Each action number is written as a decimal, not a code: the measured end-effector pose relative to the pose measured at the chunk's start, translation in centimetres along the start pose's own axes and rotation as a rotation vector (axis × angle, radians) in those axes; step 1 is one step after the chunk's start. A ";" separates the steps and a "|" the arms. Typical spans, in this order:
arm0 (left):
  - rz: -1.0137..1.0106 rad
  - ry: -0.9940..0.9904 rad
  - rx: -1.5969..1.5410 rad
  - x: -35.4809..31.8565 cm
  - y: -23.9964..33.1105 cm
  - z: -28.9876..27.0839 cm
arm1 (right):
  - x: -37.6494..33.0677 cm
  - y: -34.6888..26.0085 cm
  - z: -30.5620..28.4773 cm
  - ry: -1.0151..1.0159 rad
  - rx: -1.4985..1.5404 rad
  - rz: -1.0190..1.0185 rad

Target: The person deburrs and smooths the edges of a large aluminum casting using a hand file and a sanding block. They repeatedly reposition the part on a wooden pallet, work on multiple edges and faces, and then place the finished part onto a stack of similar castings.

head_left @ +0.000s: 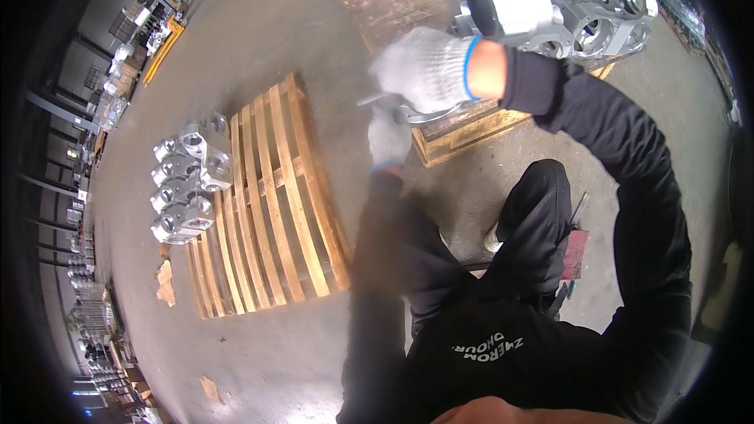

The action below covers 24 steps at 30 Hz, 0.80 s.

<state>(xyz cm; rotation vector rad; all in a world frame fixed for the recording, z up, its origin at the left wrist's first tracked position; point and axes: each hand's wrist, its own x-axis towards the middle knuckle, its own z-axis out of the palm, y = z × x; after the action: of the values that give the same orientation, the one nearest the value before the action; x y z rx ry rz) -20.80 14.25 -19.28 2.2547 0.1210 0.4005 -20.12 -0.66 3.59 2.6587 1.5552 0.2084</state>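
Note:
In a white knitted glove with a blue cuff edge, my right hand (428, 71) is curled over a silver metal part (436, 115) at the corner of a wooden stand. Just below it is my left hand (389, 137), also gloved, its fingers drawn in and blurred by motion. A thin grey rod-like piece (369, 100) juts left from between the hands; I cannot tell which hand grips it. Both hands look closed, but what lies inside them is hidden. Right beyond my right wrist rests a large silver casting (510, 1) with a round bore.
More silver castings (593, 0) crowd the far right of the wooden stand (463, 135). To the left lies a slatted wooden pallet (271, 196), with several castings (191, 177) at its left side. Cardboard scraps (166, 283) lie on the concrete floor. A red object (576, 255) is beside my leg.

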 end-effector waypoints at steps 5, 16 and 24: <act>-0.056 -0.113 0.026 -1.7 0.9 -2.0 | -0.8 -1.5 2.3 0.159 -0.004 -0.050; -0.537 -0.097 -1.128 -9.4 3.0 0.2 | -17.8 -10.2 18.3 0.430 1.612 0.822; -0.179 -0.068 -0.504 -7.3 -0.6 6.6 | -18.0 -11.5 18.1 0.301 2.048 0.889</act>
<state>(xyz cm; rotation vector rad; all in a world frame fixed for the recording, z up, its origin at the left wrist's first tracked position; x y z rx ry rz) -25.50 8.27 -25.56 1.7423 0.1646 0.2258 -36.22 -10.32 -17.20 4.4384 -0.2470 -2.1311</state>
